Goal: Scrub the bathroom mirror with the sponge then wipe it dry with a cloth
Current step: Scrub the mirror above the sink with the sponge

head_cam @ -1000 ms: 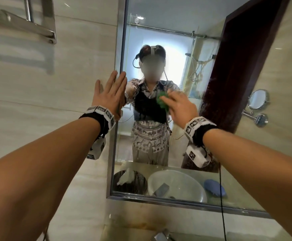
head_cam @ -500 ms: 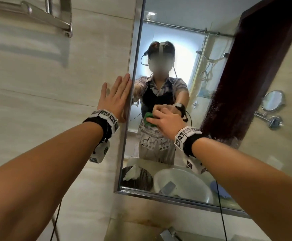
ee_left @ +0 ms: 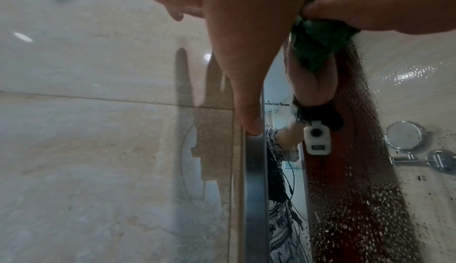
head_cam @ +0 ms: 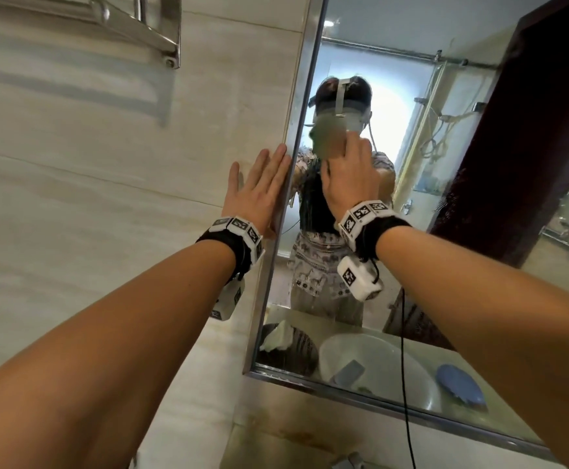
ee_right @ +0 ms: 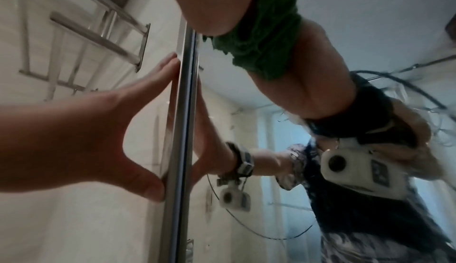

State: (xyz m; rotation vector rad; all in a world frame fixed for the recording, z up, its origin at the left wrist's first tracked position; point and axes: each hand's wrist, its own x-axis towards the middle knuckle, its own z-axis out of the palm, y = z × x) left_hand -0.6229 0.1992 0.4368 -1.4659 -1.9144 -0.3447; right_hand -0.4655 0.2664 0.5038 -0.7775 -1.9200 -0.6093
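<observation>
Room: tiled bathroom wall [head_cam: 73, 214] with a steel towel rack [head_cam: 134, 25] high up and a framed mirror [head_cam: 411, 164] to its right; the mirror's long left frame edge [head_cam: 276, 248] runs nearly upright.
Nearest: two bare forearms reach up and forward, each with a banded wrist camera.
Left hand [head_cam: 256, 194]: flat, fingers straight and together, palm on the tile with its fingers lying along the mirror frame; in the left wrist view a fingertip [ee_left: 249, 127] touches the metal strip. It holds nothing.
Right hand [head_cam: 347, 177]: on the glass just right of the left hand and a little higher, fingers curled round the sponge.
Sponge [ee_right: 261, 39]: green, bunched, pressed between the palm and the mirror close beside the frame edge; it sticks out above the fingers in the head view.
Key relation: unscrubbed glass lies to the right of and below the sponge, away from the frame, so the coming stroke probably runs rightward or down; only the right hand can make it.
Glass: droplets [ee_left: 345, 199] speckle the pane further right, so scrubbing looks to be under way.
Cloth: which item it is, I cannot tell; drying has not begun.
</observation>
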